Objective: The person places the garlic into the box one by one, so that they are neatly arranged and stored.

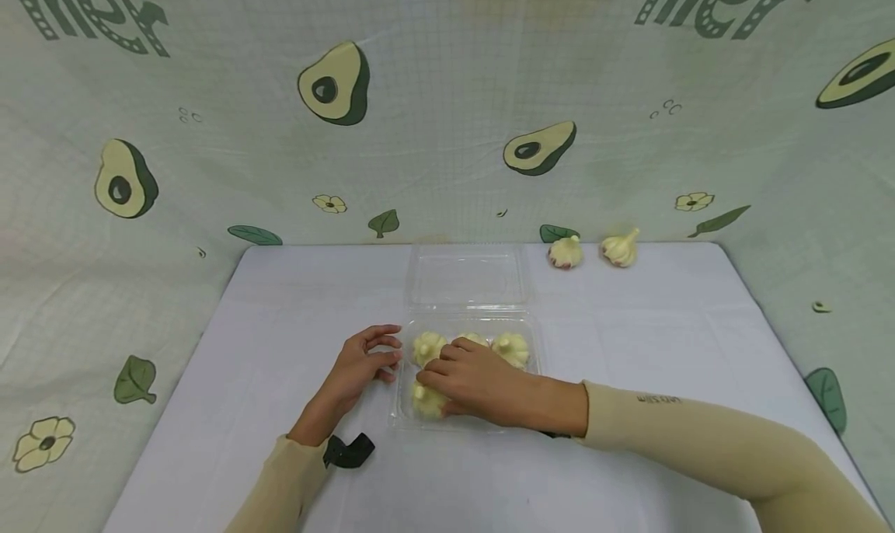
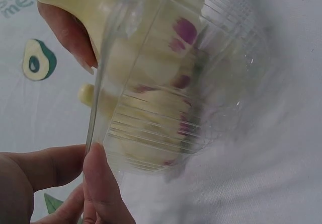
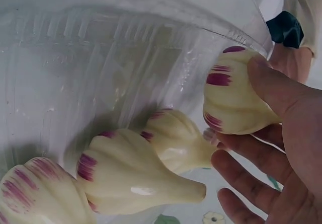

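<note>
A clear plastic clamshell container (image 1: 461, 424) lies with its lid (image 1: 467, 276) folded back. Between its thumb and fingers, my right hand (image 1: 482, 381) holds a garlic bulb (image 3: 234, 95) with purple streaks, at the container's front left. My left hand (image 1: 360, 366) is at the left side, its thumb (image 2: 100, 176) and fingers pinching the rim. Inside, along the back, sit a left garlic bulb (image 1: 428, 346), a middle garlic bulb (image 1: 475, 338) partly hidden by my right hand, and a right garlic bulb (image 1: 512, 348).
Two more garlic bulbs, a left one (image 1: 565, 252) and a right one (image 1: 620, 249), lie at the white table's (image 1: 629, 315) back edge. Behind rises a cloth backdrop (image 1: 433, 90) printed with avocados. A black strap (image 1: 349, 451) shows by my left wrist.
</note>
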A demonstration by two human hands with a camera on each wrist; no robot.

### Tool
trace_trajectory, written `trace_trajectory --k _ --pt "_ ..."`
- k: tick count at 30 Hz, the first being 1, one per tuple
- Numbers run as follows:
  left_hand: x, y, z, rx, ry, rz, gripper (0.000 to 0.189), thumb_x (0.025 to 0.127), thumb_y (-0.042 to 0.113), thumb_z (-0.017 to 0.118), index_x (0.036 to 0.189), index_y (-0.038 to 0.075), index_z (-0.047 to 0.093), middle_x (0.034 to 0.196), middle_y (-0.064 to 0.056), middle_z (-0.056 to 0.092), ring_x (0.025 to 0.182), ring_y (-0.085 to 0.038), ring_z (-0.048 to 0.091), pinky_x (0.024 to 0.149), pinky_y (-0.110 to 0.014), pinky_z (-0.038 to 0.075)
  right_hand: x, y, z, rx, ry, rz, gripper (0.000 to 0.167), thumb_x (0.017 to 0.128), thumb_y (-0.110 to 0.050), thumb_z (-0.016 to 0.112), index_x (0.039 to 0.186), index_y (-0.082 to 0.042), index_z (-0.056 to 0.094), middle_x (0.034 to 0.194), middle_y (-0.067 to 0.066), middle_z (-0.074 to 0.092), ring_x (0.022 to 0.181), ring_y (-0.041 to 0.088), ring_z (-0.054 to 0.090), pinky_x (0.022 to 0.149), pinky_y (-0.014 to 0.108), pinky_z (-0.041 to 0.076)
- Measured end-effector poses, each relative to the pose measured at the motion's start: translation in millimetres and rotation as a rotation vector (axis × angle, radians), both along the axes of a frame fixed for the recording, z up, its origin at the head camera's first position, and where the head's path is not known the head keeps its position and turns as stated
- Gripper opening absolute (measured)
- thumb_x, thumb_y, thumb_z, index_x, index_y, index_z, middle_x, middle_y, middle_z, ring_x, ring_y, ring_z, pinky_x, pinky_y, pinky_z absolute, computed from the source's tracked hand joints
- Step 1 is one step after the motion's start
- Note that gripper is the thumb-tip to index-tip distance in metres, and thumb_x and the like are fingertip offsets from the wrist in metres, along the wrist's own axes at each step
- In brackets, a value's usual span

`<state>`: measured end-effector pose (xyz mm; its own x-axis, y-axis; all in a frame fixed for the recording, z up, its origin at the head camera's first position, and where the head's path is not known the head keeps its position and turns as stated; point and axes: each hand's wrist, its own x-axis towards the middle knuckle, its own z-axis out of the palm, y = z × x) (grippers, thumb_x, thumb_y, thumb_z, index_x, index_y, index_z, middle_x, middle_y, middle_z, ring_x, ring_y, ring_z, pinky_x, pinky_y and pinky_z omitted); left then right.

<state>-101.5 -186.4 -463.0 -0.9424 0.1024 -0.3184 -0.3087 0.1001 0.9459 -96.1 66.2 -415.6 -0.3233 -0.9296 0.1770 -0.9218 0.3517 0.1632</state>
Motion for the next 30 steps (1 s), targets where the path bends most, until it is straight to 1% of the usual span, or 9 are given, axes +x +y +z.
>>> trace_trajectory --k 4,9,11,15,19,22,26,30 --pt "-1.4 0.0 0.0 0.000 0.004 0.003 0.048 0.099 -0.003 0.068 0.145 -0.006 0.055 0.110 -0.009 0.065 0.079 -0.014 0.065 0.060 -0.024 0.059 -2.3 -3 0.1 0.054 0.001 0.011 0.060 0.083 -0.057 0.084 0.128 -0.022 0.066 0.118 -0.011 0.072 0.106 0.013 0.063 0.095 0.029 0.051" --pt "-2.4 -0.1 -1.1 0.001 0.009 0.000 0.048 0.099 -0.003 0.068 0.145 -0.006 0.054 0.111 -0.009 0.065 0.080 -0.014 0.065 0.060 -0.024 0.059 -4.7 -7 -2.9 0.097 0.005 0.025 0.056 0.084 -0.056 0.084 0.125 -0.022 0.066 0.117 -0.011 0.072 0.102 0.012 0.062 0.084 0.025 0.050" --pt "-2.6 -0.2 -1.9 0.002 0.008 -0.004 0.048 0.099 -0.002 0.068 0.146 -0.006 0.054 0.111 -0.009 0.065 0.080 -0.014 0.065 0.060 -0.023 0.059 -5.2 -9 -5.0 0.106 0.011 0.030 0.055 0.084 -0.055 0.084 0.123 -0.022 0.066 0.116 -0.011 0.072 0.101 0.012 0.061 0.082 0.024 0.049" --pt "-2.6 0.0 -2.9 0.007 0.007 -0.006 0.049 0.099 -0.002 0.068 0.146 -0.006 0.054 0.110 -0.008 0.065 0.080 -0.014 0.065 0.060 -0.023 0.059 -5.5 -11 -8.2 0.122 0.015 0.035 0.051 0.085 -0.052 0.084 0.123 -0.022 0.067 0.118 -0.011 0.072 0.102 0.011 0.061 0.083 0.023 0.049" --pt "-2.0 0.0 -3.3 0.007 0.003 -0.002 0.048 0.099 -0.002 0.068 0.145 -0.006 0.054 0.109 -0.007 0.065 0.080 -0.014 0.065 0.060 -0.023 0.059 -5.1 -14 -10.5 0.122 0.015 0.046 0.041 0.088 -0.044 0.083 0.120 -0.022 0.069 0.116 -0.011 0.072 0.103 0.011 0.061 0.082 0.023 0.049" --pt "-1.1 0.5 -2.9 0.004 -0.002 0.002 0.048 0.099 -0.002 0.068 0.145 -0.005 0.055 0.109 -0.007 0.065 0.080 -0.014 0.065 0.059 -0.023 0.058 -4.6 -16 -12.5 0.111 0.039 0.058 0.034 0.088 -0.039 0.083 0.115 -0.023 0.069 0.111 -0.011 0.071 0.100 0.011 0.061 0.081 0.023 0.049" --pt "0.0 0.9 -2.3 -0.001 -0.004 0.010 0.048 0.099 -0.002 0.068 0.145 -0.005 0.055 0.109 -0.007 0.065 0.079 -0.014 0.065 0.059 -0.023 0.058 -4.4 -18 -12.8 0.107 0.077 0.061 0.030 0.086 -0.037 0.085 0.108 -0.024 0.069 0.104 -0.010 0.067 0.096 0.011 0.060 0.079 0.023 0.050" --pt "0.5 0.2 -1.9 0.004 0.000 0.011 0.048 0.099 -0.002 0.068 0.145 -0.005 0.055 0.109 -0.006 0.065 0.079 -0.014 0.065 0.059 -0.023 0.058 -5.3 -20 -11.8 0.105 0.102 0.053 0.028 0.086 -0.035 0.084 0.106 -0.024 0.070 0.104 -0.009 0.066 0.096 0.012 0.061 0.078 0.024 0.051"
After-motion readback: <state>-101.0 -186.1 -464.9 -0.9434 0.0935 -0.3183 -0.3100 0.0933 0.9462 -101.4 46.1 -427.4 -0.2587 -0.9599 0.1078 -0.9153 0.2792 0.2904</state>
